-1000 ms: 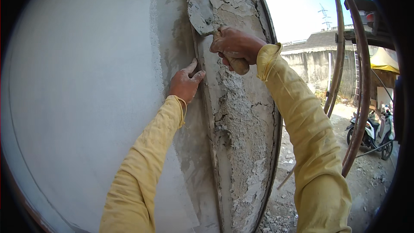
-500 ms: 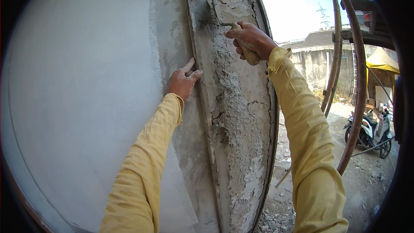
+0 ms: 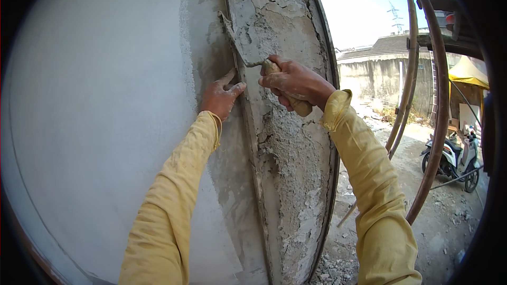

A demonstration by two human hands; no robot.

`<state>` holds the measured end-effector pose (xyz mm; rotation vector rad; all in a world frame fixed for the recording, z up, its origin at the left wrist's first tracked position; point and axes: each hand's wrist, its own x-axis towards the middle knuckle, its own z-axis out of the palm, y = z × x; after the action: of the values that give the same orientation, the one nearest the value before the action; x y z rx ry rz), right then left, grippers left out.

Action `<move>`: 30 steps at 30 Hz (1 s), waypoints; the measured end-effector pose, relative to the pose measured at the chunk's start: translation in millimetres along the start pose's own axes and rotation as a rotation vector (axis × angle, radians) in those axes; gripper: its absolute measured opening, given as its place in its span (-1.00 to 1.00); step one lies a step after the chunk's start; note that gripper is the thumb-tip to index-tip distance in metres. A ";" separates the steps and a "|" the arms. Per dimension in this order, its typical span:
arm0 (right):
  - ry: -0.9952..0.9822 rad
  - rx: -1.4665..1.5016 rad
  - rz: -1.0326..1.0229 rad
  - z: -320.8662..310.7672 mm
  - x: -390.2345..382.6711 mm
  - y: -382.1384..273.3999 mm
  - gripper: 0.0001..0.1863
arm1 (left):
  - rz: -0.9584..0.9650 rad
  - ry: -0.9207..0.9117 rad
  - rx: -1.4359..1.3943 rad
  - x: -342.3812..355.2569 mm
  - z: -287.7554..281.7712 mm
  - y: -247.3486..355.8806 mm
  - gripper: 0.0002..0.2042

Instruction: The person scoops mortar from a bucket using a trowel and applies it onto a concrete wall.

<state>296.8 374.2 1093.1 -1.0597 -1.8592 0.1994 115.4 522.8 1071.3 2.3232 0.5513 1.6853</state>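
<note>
A long thin strip [image 3: 249, 126] runs down the wall's corner, between the smooth grey face [image 3: 121, 100] and a rough, cracked mortar face [image 3: 296, 163]. My left hand [image 3: 219, 99] holds the strip from its left side, index finger and thumb against it. The fingers farther under are partly hidden. My right hand [image 3: 303, 82] is closed round the handle of a trowel [image 3: 290, 97]. Its narrow-looking blade [image 3: 232, 34], seen nearly edge-on with mortar on it, lies across the strip above my left hand. Fresh smooth mortar [image 3: 247, 16] shows beside the blade.
Bent-looking poles [image 3: 435, 100] stand to the right. Beyond them a white and black scooter [image 3: 458, 158] is parked near a yellow canopy [image 3: 469, 74]. Rubble [image 3: 338, 266] lies on the ground below, and an old wall [image 3: 377, 82] stands behind.
My right hand has come down and left with the trowel. The blade has turned from flat on the mortar to edge-on at the strip. My left hand stays almost in place.
</note>
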 end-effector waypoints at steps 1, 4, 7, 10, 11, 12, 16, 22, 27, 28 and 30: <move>-0.067 0.051 -0.019 -0.2 -7.0 2.9 -0.70 | 0.007 0.001 -0.004 -2.6 1.3 9.7 -0.42; 0.018 0.111 0.028 0.5 -13.5 -6.0 -0.66 | -0.092 -0.023 0.190 -9.9 1.2 28.5 -0.41; 0.145 0.177 -0.005 -20.9 16.2 -25.6 -0.64 | -0.061 -0.020 0.101 -7.4 -0.2 19.7 -0.40; 0.318 -0.013 -0.012 -36.7 48.6 -54.4 -0.73 | -0.030 0.007 0.112 -8.1 -2.1 16.2 -0.39; 0.321 -0.019 -0.011 -44.8 61.5 -60.3 -0.73 | -0.012 0.018 0.126 -6.9 -0.7 13.3 -0.39; 0.307 -0.122 -0.046 -52.9 75.8 -65.1 -0.76 | 0.006 0.028 0.141 -5.9 0.5 10.8 -0.39; 0.142 -1.261 -0.729 -76.1 123.3 -66.8 -0.86 | -0.012 0.013 0.095 -6.6 2.9 12.8 -0.39; 0.183 -1.331 -0.452 -56.5 133.0 -77.6 -0.88 | -0.030 0.000 0.126 -9.3 1.0 19.2 -0.39; 0.052 -1.192 -0.480 -60.1 115.0 -54.9 -0.89 | 0.079 0.058 0.169 -3.4 10.4 13.1 -0.43; 0.024 -1.044 -0.497 -59.0 105.2 -46.0 -0.86 | 0.081 0.054 0.169 -3.0 11.7 12.3 -0.43; 0.127 -0.227 -0.079 -30.2 75.6 -48.7 -0.76 | 0.065 0.060 0.136 -4.5 3.2 8.0 -0.43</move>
<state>279.6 391.5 1184.8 -1.1217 -1.8340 -0.1257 118.6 513.8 1069.5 2.4153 0.6265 1.8045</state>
